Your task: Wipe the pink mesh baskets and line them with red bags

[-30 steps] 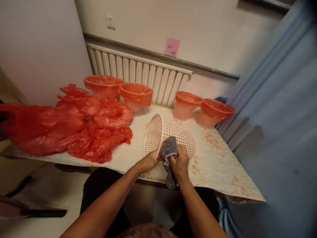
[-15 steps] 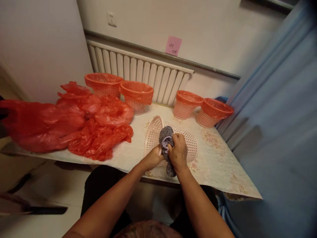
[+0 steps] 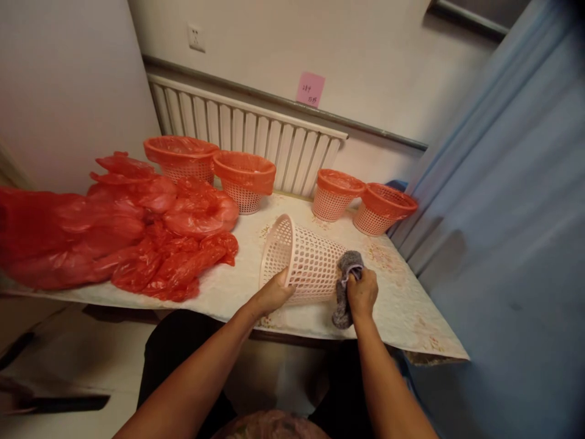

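A pale pink perforated wastebasket [image 3: 315, 259] lies on its side on the table, its mouth facing left. My left hand [image 3: 274, 292] grips the near part of its rim, the thumb on the outer side and the other fingers mostly hidden inside. Bunched in my right hand [image 3: 363, 294] is a dark grey cloth [image 3: 343, 296] with a lilac edge. The cloth is at the basket's base end, on the right, and one end of it hangs down toward the table's front edge.
Several similar baskets lined with red bags stand along the back, among them one [image 3: 244, 182] left of centre and one [image 3: 384, 209] by the blue curtain [image 3: 493, 213]. Crumpled red plastic bags [image 3: 150, 231] heap up on the left. A white radiator [image 3: 256, 131] is behind the table [image 3: 402, 292].
My right hand has carried the cloth right, from the basket's mouth end to its base end. My left hand now holds the rim. The whole view has shifted slightly.
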`<action>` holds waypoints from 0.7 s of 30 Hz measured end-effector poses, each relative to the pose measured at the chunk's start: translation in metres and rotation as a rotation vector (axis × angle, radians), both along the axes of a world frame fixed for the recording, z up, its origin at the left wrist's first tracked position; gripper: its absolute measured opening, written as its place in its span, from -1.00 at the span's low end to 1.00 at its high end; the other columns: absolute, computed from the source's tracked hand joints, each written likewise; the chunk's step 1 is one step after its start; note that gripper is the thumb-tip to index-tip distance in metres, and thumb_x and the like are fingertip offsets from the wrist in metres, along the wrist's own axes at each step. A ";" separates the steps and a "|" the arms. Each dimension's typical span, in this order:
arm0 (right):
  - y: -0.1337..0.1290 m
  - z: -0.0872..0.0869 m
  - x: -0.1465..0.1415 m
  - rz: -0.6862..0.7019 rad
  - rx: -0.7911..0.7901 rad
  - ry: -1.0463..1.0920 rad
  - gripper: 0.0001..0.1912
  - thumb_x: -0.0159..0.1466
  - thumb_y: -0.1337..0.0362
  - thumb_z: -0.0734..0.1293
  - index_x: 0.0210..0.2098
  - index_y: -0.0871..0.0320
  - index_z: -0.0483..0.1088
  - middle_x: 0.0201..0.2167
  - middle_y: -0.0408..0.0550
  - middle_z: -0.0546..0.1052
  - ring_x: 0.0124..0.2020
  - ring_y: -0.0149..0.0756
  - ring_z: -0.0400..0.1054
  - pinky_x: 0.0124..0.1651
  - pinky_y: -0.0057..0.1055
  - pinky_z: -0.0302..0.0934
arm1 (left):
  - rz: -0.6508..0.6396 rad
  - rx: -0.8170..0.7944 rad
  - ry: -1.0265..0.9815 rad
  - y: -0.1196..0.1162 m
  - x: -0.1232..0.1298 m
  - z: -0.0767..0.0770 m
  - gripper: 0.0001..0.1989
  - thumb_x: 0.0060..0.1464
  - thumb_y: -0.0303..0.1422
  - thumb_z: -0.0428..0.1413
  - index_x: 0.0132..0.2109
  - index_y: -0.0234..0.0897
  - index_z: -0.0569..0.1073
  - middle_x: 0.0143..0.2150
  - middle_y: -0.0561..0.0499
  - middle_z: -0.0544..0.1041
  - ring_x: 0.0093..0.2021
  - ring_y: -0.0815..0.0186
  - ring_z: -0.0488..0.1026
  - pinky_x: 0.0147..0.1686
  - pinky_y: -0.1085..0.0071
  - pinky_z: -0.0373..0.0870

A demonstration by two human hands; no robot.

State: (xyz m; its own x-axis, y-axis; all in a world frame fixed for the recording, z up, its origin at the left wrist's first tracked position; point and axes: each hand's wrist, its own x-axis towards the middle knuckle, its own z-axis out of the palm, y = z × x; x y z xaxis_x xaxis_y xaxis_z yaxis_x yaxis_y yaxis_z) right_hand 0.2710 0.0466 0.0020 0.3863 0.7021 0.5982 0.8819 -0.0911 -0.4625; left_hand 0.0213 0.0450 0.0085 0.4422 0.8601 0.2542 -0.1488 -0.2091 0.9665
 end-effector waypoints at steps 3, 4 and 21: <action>-0.024 -0.003 -0.044 0.118 0.061 0.033 -0.93 0.14 0.33 0.20 -0.38 0.15 0.30 -0.37 -0.06 0.29 -0.28 -0.21 0.18 -0.19 -0.31 0.13 | -0.002 -0.022 -0.012 -0.001 0.002 0.003 -0.48 -0.02 -0.51 0.08 0.15 -0.34 0.33 0.11 -0.11 0.47 0.12 0.19 0.37 0.21 0.20 0.19; -0.031 0.000 -0.060 0.180 0.082 0.046 -0.94 0.14 0.35 0.19 -0.38 0.14 0.29 -0.36 -0.06 0.29 -0.26 -0.21 0.19 -0.18 -0.32 0.14 | -0.007 -0.020 -0.018 -0.003 0.003 0.004 -0.50 0.00 -0.48 0.09 0.14 -0.34 0.34 0.10 -0.11 0.47 0.12 0.19 0.37 0.20 0.21 0.20; -0.021 0.046 -0.133 0.471 0.082 -0.037 -0.60 0.11 0.44 0.22 -0.05 0.14 0.37 -0.15 0.01 0.33 -0.12 -0.19 0.22 -0.05 -0.29 0.19 | 0.050 0.019 0.088 -0.004 -0.010 -0.010 -0.58 0.01 -0.34 0.16 0.04 -0.39 0.39 -0.03 -0.11 0.52 -0.01 0.15 0.41 0.07 0.23 0.31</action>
